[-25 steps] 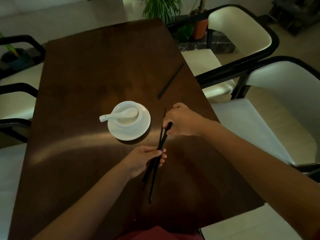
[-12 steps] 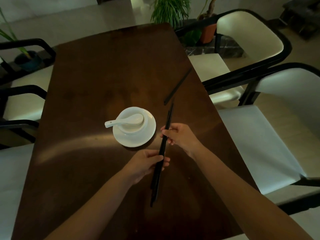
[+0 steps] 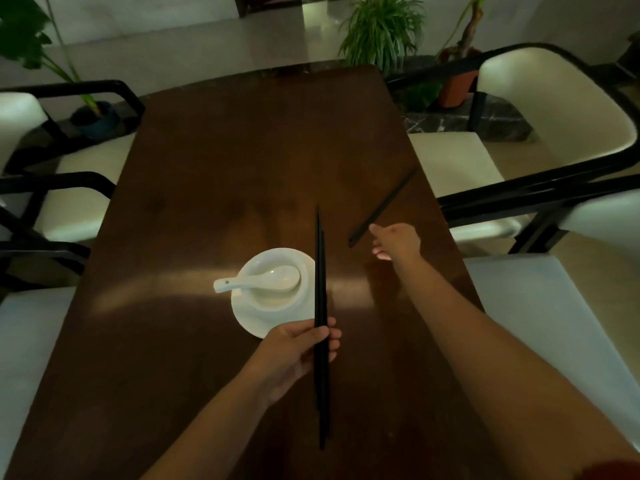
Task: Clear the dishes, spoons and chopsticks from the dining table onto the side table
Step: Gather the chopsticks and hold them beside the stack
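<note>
My left hand (image 3: 300, 348) is shut on a bundle of black chopsticks (image 3: 320, 271), held above the dark wooden dining table (image 3: 194, 188) and pointing away from me. To their left a white bowl (image 3: 277, 292) stands on a white saucer (image 3: 249, 322), with a white spoon (image 3: 258, 280) lying across the bowl. My right hand (image 3: 396, 242) is stretched forward with fingers apart, holding nothing, right beside the near end of another black chopstick pair (image 3: 384, 206) lying near the table's right edge.
Cream chairs with black frames stand along both sides: two on the right (image 3: 554, 109), two on the left (image 3: 62, 202). Potted plants (image 3: 382, 29) stand beyond the table's far end. A red garment shows at the bottom right corner.
My right hand let go of the held chopsticks and moved forward-right to the pair lying on the table. The left hand keeps the bundle, now more upright in view.
</note>
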Tool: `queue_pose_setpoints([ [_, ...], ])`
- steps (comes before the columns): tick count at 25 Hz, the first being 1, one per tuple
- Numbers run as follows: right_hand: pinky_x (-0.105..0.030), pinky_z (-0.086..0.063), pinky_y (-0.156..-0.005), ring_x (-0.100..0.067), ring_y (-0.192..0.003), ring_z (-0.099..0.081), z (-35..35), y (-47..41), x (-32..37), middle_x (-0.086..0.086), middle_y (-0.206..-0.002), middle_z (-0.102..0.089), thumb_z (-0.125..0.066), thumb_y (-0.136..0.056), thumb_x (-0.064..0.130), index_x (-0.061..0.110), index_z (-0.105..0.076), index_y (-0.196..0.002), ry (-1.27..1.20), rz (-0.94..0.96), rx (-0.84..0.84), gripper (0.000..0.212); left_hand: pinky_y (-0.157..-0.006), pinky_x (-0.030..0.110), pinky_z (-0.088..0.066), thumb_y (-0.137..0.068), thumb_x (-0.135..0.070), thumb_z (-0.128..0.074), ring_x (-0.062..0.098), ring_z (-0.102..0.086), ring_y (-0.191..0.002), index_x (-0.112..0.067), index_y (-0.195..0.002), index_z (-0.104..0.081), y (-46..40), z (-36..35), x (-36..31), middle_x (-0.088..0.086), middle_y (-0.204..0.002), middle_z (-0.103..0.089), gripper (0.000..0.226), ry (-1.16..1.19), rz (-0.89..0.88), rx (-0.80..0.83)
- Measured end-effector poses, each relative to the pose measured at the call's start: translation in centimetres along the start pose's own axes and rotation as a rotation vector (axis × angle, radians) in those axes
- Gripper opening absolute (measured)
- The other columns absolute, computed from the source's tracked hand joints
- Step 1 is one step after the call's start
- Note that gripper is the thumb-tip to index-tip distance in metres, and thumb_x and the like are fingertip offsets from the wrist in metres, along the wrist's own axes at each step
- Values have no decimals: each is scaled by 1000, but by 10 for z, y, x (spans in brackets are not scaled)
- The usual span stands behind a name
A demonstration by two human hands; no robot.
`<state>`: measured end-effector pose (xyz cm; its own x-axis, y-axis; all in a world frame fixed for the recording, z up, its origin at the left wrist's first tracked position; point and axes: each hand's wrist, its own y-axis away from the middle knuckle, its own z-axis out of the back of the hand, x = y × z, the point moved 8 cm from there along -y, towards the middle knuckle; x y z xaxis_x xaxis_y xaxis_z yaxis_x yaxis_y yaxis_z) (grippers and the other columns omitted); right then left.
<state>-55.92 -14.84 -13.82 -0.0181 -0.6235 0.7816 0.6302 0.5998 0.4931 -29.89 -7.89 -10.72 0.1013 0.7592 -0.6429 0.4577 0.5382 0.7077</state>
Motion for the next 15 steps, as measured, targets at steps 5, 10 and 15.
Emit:
queue_pose_setpoints([
  [5, -36, -53, -62, -29, -74, -65, -28, -57, 24, -10, -79, -63, -61, -80, 50, 5, -61, -87, 443, 67, -100, 46, -67, 27, -57, -83, -4, -59, 18, -70, -80, -4, -95, -72, -16, 15, -20, 10, -87, -74, 17, 136, -45, -44],
  [10, -34, -50, -63, -30, -84, -66, -38, -71, 29, -16, -95, -68, -58, -89, 22, 2, -63, -99, 663, 68, -74, 22, -65, 27, -57, -85, -6, -58, 17, -71, -80, -5, -94, -73, -23, 25, -29, 9, -86, -74, 17, 181, -63, -103],
  [15, -34, -57, -61, -23, -66, -68, -32, -49, 9, -13, -85, -67, -65, -83, 18, 6, -56, -77, 685, 70, 106, 15, -62, 27, -57, -86, -7, -58, 16, -72, -78, -3, -99, -69, -28, 17, -27, 9, -84, -75, 18, 226, -38, -135],
])
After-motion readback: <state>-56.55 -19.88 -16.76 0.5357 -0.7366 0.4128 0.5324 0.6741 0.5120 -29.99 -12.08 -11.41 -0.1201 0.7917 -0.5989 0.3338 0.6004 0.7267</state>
